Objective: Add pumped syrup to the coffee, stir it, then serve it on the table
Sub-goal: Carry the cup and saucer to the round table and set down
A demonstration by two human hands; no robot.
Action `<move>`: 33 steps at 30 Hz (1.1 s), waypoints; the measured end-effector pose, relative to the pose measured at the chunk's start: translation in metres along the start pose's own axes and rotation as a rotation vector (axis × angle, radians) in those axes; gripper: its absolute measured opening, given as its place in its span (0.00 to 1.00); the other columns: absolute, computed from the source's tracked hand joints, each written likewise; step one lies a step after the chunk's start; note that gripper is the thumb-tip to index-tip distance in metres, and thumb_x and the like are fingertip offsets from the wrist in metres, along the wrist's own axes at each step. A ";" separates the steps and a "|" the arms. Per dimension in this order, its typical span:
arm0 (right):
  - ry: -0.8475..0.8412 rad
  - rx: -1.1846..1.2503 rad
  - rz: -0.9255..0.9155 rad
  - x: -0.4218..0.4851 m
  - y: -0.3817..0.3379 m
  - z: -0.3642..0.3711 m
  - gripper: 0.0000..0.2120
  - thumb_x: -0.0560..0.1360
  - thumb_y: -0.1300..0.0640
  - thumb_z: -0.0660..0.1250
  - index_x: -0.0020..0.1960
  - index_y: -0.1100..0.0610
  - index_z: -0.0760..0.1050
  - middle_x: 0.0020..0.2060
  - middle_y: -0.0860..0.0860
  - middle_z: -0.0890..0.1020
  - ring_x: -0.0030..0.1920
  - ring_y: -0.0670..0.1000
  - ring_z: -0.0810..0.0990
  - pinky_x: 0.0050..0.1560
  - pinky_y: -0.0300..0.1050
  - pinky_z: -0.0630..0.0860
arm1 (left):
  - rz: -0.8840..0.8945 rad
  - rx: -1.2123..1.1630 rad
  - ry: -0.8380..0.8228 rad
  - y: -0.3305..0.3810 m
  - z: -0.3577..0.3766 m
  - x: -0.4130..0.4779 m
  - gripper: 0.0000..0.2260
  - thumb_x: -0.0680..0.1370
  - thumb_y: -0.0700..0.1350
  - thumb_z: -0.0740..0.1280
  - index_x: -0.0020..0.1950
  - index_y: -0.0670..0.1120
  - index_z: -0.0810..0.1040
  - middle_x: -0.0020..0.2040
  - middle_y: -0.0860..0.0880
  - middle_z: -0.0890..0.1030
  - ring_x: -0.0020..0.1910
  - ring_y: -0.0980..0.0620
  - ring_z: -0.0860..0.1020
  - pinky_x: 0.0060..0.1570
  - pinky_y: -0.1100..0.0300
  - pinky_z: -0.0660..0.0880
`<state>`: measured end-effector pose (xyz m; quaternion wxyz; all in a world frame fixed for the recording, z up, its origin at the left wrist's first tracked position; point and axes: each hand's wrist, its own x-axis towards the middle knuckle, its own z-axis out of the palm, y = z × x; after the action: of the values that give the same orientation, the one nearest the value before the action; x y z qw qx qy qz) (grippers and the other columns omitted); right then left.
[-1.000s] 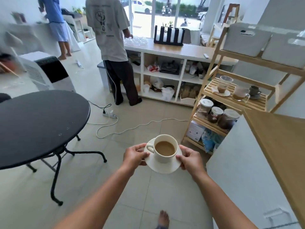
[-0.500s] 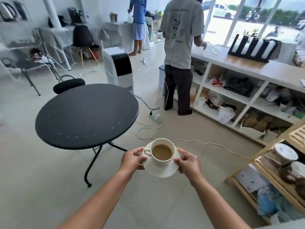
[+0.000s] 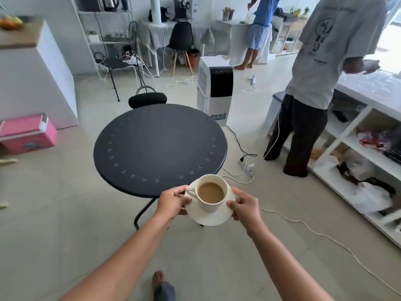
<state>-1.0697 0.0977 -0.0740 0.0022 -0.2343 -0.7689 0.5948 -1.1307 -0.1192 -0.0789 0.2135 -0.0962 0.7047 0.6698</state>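
Pinched at its rim by the left hand (image 3: 172,203) and right hand (image 3: 246,207), the saucer (image 3: 208,217) should be held level and set gently onto the black counter (image 3: 160,146), lest the coffee cup (image 3: 211,193) be spilled.

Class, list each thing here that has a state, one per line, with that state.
cup, upright on the saucer, filled with milky coffee
saucer, held in the air, not yet on the table
left hand, grips the saucer's left rim
right hand, grips the saucer's right rim
table, standing on its legs
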 end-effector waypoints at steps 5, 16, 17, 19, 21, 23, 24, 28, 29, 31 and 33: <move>-0.011 -0.015 0.025 0.059 -0.014 0.031 0.24 0.71 0.66 0.68 0.61 0.45 0.79 0.31 0.50 0.71 0.27 0.48 0.73 0.29 0.42 0.73 | -0.017 -0.032 0.053 0.014 -0.023 0.053 0.17 0.74 0.31 0.70 0.58 0.47 0.84 0.42 0.44 0.84 0.39 0.49 0.83 0.33 0.58 0.81; -0.035 -0.124 0.030 0.181 -0.069 0.111 0.21 0.69 0.63 0.69 0.55 0.40 0.81 0.24 0.42 0.74 0.28 0.46 0.74 0.37 0.52 0.81 | -0.036 -0.031 0.107 0.070 -0.083 0.175 0.17 0.74 0.30 0.69 0.51 0.51 0.86 0.31 0.52 0.81 0.36 0.52 0.82 0.36 0.53 0.82; -0.032 -0.132 0.030 0.189 -0.074 0.117 0.21 0.69 0.62 0.69 0.54 0.39 0.81 0.24 0.42 0.74 0.29 0.46 0.75 0.42 0.54 0.82 | -0.037 -0.032 0.116 0.074 -0.088 0.183 0.17 0.74 0.30 0.69 0.50 0.52 0.86 0.30 0.53 0.81 0.34 0.54 0.82 0.33 0.56 0.81; -0.040 -0.158 0.023 0.210 -0.083 0.131 0.21 0.69 0.61 0.70 0.53 0.37 0.81 0.28 0.46 0.75 0.32 0.48 0.77 0.47 0.57 0.83 | -0.045 -0.038 0.132 0.082 -0.098 0.202 0.17 0.75 0.30 0.68 0.50 0.52 0.86 0.28 0.55 0.81 0.34 0.56 0.82 0.31 0.59 0.79; -0.060 -0.177 0.021 0.230 -0.093 0.142 0.22 0.70 0.61 0.70 0.50 0.33 0.80 0.31 0.48 0.76 0.34 0.50 0.79 0.47 0.58 0.83 | -0.061 -0.052 0.149 0.088 -0.107 0.220 0.16 0.75 0.31 0.68 0.52 0.51 0.85 0.30 0.54 0.82 0.37 0.52 0.83 0.33 0.57 0.81; -0.079 -0.185 0.011 0.248 -0.101 0.151 0.24 0.70 0.61 0.70 0.45 0.28 0.78 0.32 0.49 0.77 0.36 0.51 0.81 0.47 0.57 0.83 | -0.074 -0.063 0.175 0.093 -0.113 0.236 0.17 0.74 0.31 0.69 0.51 0.52 0.85 0.33 0.52 0.83 0.40 0.50 0.83 0.36 0.55 0.82; -0.091 -0.193 0.005 0.258 -0.105 0.155 0.25 0.70 0.61 0.69 0.44 0.27 0.78 0.32 0.49 0.77 0.37 0.51 0.81 0.48 0.57 0.83 | -0.077 -0.068 0.189 0.095 -0.116 0.245 0.17 0.74 0.31 0.69 0.50 0.53 0.85 0.34 0.51 0.83 0.40 0.50 0.83 0.35 0.55 0.82; -0.156 -0.222 -0.025 0.302 -0.119 0.172 0.23 0.69 0.60 0.69 0.44 0.29 0.78 0.31 0.49 0.77 0.38 0.51 0.81 0.48 0.57 0.83 | -0.095 -0.093 0.257 0.101 -0.123 0.282 0.20 0.74 0.31 0.68 0.46 0.57 0.86 0.36 0.50 0.84 0.41 0.48 0.85 0.35 0.56 0.82; -0.173 -0.227 -0.024 0.313 -0.120 0.176 0.22 0.70 0.60 0.69 0.45 0.30 0.78 0.32 0.51 0.78 0.38 0.52 0.81 0.48 0.57 0.83 | -0.101 -0.103 0.279 0.101 -0.125 0.291 0.21 0.74 0.30 0.68 0.44 0.58 0.86 0.35 0.50 0.84 0.41 0.49 0.85 0.35 0.56 0.82; -0.210 -0.224 -0.010 0.336 -0.125 0.185 0.19 0.70 0.61 0.69 0.47 0.34 0.78 0.34 0.52 0.80 0.38 0.53 0.82 0.48 0.57 0.83 | -0.117 -0.138 0.331 0.103 -0.126 0.306 0.21 0.74 0.30 0.68 0.43 0.58 0.87 0.36 0.49 0.85 0.39 0.51 0.86 0.34 0.57 0.82; -0.247 -0.229 -0.008 0.357 -0.128 0.194 0.18 0.70 0.60 0.69 0.50 0.37 0.79 0.35 0.53 0.82 0.41 0.54 0.83 0.50 0.57 0.82 | -0.139 -0.167 0.383 0.105 -0.127 0.319 0.19 0.74 0.30 0.68 0.47 0.55 0.86 0.39 0.46 0.85 0.41 0.49 0.86 0.34 0.55 0.83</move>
<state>-1.4884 0.0264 -0.1115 -0.1168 -0.1550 -0.8270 0.5276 -1.4812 -0.1879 -0.1200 0.1127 -0.2873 0.6661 0.6790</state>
